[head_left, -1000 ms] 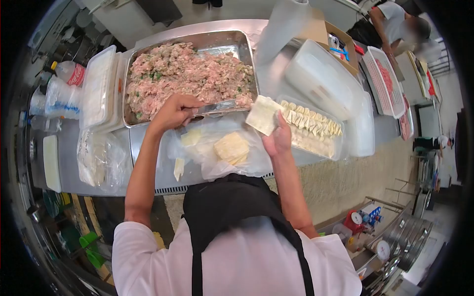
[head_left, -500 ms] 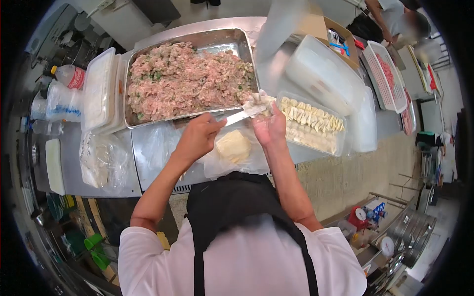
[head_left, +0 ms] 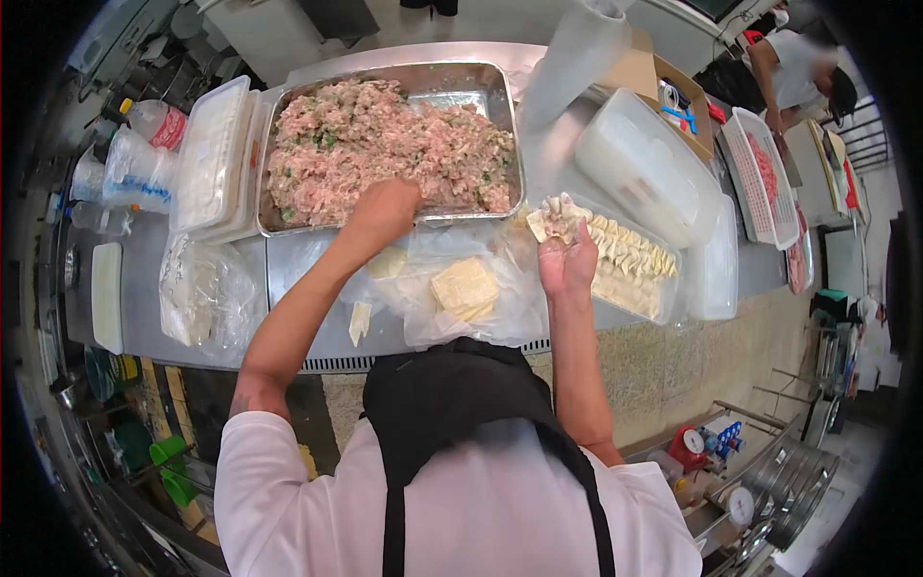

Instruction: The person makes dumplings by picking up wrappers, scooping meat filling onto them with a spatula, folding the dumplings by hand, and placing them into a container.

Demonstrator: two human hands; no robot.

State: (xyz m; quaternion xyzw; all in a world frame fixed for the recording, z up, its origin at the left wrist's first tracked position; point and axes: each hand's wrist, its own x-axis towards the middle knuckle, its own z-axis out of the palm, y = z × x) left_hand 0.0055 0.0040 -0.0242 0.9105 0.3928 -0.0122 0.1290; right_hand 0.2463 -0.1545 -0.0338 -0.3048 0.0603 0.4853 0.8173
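Observation:
My left hand [head_left: 386, 213] is closed at the near edge of the metal tray [head_left: 512, 144], over the minced meat [head_left: 385, 144] flecked with green. It gripped a flat spatula in the earlier frame; the blade does not show now. On my raised right palm and fingers [head_left: 565, 264] rests a dumpling wrapper [head_left: 556, 219] with ruffled edges, gathered around some filling. Close to that hand stands a clear container [head_left: 663, 313] with rows of folded dumplings [head_left: 630, 250]. Between my arms, a stack of square yellowish wrappers [head_left: 464, 287] lies on a plastic bag [head_left: 519, 313].
Lidded plastic boxes [head_left: 212, 159] and a bagged bundle [head_left: 197, 298] sit at the left. Translucent bins [head_left: 654, 163] and a cardboard box [head_left: 687, 96] stand at the right. A loose wrapper strip [head_left: 360, 323] lies near the front edge. Another person [head_left: 793, 72] works at far right.
My left hand has moved left and away from the wrapper to the meat tray. My right hand has shifted right with the wrapper, which is now more gathered up.

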